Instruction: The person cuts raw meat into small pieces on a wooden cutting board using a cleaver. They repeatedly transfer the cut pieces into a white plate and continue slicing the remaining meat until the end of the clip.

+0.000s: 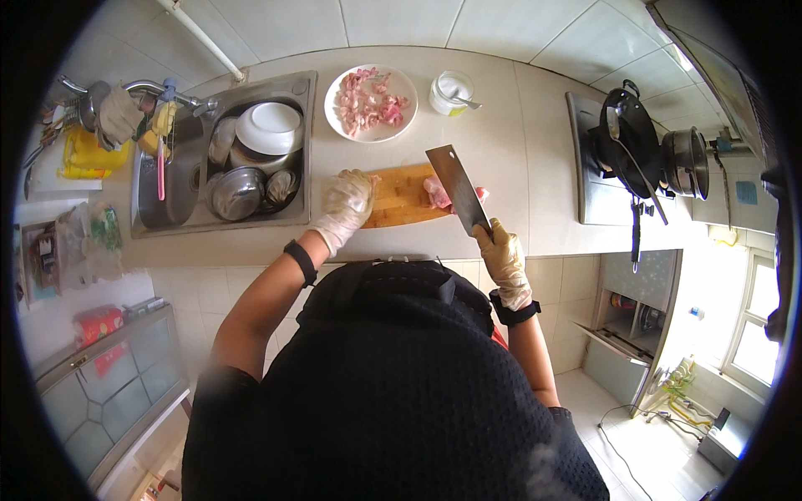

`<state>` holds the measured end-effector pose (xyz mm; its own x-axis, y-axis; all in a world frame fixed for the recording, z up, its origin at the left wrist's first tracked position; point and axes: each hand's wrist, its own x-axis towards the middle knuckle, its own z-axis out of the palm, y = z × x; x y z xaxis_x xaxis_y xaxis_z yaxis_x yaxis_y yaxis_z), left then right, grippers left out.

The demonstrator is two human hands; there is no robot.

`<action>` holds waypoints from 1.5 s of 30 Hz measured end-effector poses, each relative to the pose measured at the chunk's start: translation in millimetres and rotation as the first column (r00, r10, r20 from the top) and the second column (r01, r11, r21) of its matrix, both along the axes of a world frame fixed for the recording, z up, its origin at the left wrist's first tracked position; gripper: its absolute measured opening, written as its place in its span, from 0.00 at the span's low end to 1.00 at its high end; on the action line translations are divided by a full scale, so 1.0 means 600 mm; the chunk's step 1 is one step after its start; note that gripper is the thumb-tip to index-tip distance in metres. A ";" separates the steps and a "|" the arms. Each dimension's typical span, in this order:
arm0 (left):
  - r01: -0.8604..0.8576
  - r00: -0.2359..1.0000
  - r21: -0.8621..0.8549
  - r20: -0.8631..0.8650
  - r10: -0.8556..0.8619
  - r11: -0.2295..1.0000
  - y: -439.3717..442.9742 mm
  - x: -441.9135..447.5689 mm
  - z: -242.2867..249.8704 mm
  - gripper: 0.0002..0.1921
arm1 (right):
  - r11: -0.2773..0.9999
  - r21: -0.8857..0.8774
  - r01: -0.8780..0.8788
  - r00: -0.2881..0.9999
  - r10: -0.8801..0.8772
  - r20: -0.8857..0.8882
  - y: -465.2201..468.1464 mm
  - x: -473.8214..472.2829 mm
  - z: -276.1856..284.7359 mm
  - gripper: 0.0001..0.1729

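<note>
My right hand (505, 260), in a thin translucent glove, grips the handle of a metal cleaver (460, 188). Its broad blade hangs over the right part of a wooden cutting board (401, 197) and hides some of the raw meat (436, 191) there, which shows on both sides of the blade. At the board's left end is my left hand (346, 203), also gloved, with the fingers curled. A small pinkish bit shows at its fingertips, but whether the hand holds it is unclear. Behind the board, a white plate (334, 119) carries cut pieces of raw pink meat (373, 103).
A glass jar (452, 92) of white contents with a spoon stands right of the plate. To the left, a steel sink (307, 144) holds bowls and pots. On the right, a black wok (630, 141) and a steel pot (685, 164) sit at the gas stove (586, 188).
</note>
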<state>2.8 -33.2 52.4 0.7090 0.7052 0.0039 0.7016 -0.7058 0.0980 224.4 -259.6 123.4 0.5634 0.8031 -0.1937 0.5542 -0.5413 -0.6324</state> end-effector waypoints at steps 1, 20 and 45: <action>0.043 0.997 -0.088 0.062 -0.038 0.995 -0.011 -0.001 0.002 0.08 | 1.000 -0.014 -0.005 1.000 0.005 0.000 0.002 -0.001 -0.001 0.16; 0.062 0.919 -0.175 -0.373 -0.124 0.983 -0.021 0.039 -0.115 0.06 | 0.879 -0.192 -0.436 0.873 0.465 0.147 0.108 -0.109 -0.092 0.13; 0.061 0.998 -0.203 0.002 -0.062 0.977 -0.035 0.037 -0.264 0.11 | 0.845 -0.281 -0.456 0.868 0.491 0.068 0.216 -0.117 -0.104 0.21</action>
<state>24.8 -54.1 -105.9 0.7508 0.6459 -0.1380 0.6580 -0.7134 0.2410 154.0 -130.0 60.9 0.1611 0.9140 -0.3724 0.8514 -0.3196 -0.4158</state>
